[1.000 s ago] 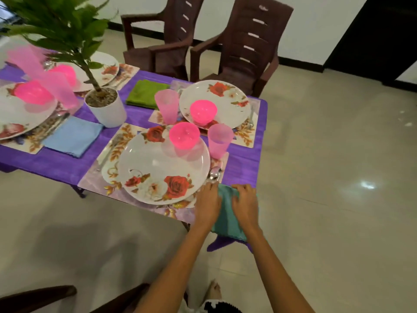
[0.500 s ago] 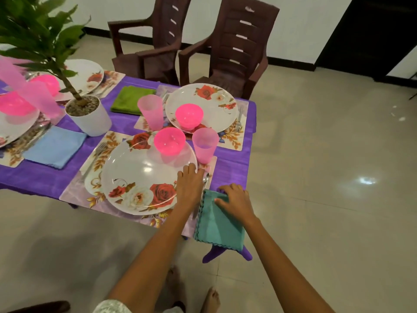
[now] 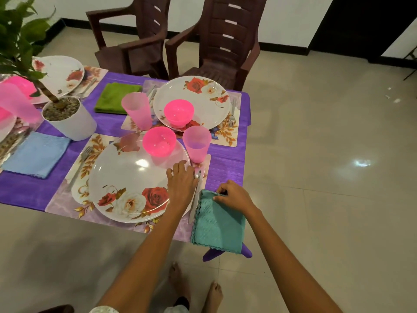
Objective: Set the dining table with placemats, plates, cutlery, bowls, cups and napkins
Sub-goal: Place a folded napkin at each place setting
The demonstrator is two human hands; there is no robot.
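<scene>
1. While the right hand (image 3: pixel 233 195) pinches the far edge of the teal napkin (image 3: pixel 217 222) at the bench's near right corner, the left hand (image 3: pixel 181 182) rests flat, fingers relaxed, on the near plate (image 3: pixel 130 179) rim.
2. Step in hand: napkin placement, last setting.
3. The napkin overhangs the near edge; next move likely calls for drawing it farther onto the bench (image 3: pixel 228 164), beside the placemat (image 3: pixel 65 199).

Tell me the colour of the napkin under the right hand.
Teal napkin, seen in the head view, pinched by the right hand.
</scene>
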